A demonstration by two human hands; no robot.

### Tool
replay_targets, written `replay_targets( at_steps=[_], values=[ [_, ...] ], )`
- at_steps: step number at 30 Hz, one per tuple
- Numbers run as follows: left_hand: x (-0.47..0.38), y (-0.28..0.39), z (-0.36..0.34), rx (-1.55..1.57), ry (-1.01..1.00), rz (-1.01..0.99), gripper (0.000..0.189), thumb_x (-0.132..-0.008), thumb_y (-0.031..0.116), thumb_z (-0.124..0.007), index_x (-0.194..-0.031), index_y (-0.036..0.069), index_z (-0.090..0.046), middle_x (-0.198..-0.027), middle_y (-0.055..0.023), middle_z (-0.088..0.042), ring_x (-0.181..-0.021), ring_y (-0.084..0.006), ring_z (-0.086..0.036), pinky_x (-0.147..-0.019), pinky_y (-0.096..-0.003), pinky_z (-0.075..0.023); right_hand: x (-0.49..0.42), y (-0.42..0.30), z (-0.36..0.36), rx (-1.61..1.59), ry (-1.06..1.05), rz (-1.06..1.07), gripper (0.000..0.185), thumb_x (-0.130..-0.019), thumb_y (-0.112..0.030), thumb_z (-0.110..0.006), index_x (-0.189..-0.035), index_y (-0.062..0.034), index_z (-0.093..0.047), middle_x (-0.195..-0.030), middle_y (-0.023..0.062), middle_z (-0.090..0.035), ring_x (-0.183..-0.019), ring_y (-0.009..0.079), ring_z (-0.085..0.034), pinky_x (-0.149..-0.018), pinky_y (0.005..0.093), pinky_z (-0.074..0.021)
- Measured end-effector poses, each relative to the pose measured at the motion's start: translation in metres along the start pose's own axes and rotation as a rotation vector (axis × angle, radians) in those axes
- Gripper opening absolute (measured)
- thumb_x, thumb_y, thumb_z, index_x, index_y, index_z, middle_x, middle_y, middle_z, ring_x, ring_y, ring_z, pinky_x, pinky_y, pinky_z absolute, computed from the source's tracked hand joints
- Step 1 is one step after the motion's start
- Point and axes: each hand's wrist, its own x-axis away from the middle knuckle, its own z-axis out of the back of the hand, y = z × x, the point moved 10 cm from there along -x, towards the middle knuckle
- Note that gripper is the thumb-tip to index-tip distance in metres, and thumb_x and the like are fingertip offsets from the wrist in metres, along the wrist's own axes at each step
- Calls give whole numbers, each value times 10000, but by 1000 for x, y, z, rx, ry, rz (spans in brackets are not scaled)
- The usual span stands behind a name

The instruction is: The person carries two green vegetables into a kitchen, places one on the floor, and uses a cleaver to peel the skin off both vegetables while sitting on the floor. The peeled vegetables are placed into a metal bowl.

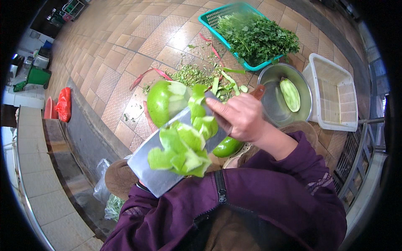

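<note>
My right hand (241, 116) grips a wide-bladed cleaver (143, 164) by its handle end, the index finger along the blade's back. Several green peelings (180, 150) lie on or over the broad blade. Behind the blade, my left hand (149, 117) shows only its fingers, against the left side of a large round green gourd (158, 102). A pale peeled strip runs down the gourd's right part. Another green gourd (227, 147) sits below my right wrist, partly covered.
Peelings and leafy scraps (194, 75) litter the tiled floor beside a red strip (212, 47). A teal basket (216, 34) holds leafy greens. A metal bowl (270, 94) contains a peeled, elongated vegetable (290, 95). At right is a white plastic crate (333, 125); at left, a red bag (64, 105).
</note>
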Motion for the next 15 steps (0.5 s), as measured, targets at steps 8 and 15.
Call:
replay_targets(
  at_steps=[8,15],
  values=[
    [21,-15,-37,-77,-31,56,757,-931,742,-496,-1393,149,-585,-1336,-125,-640,-1187,-309,-642,-1050,-489,-508,0,24,3,158,18,-32,417,-819,-153,-660,-1224,-99,-741,-650,-5,-483,-576,199,-549,-560,371,-426],
    [10,-16,-9,92,-38,93,752,-963,712,-455,-1417,122,-565,-1323,-127,-645,-1183,-295,-645,-1039,-477,-517,0,12,-1,54,12,83,400,-812,-164,-706,-1206,-105,-749,-649,10,-510,-568,203,-559,-555,377,-436]
  ],
)
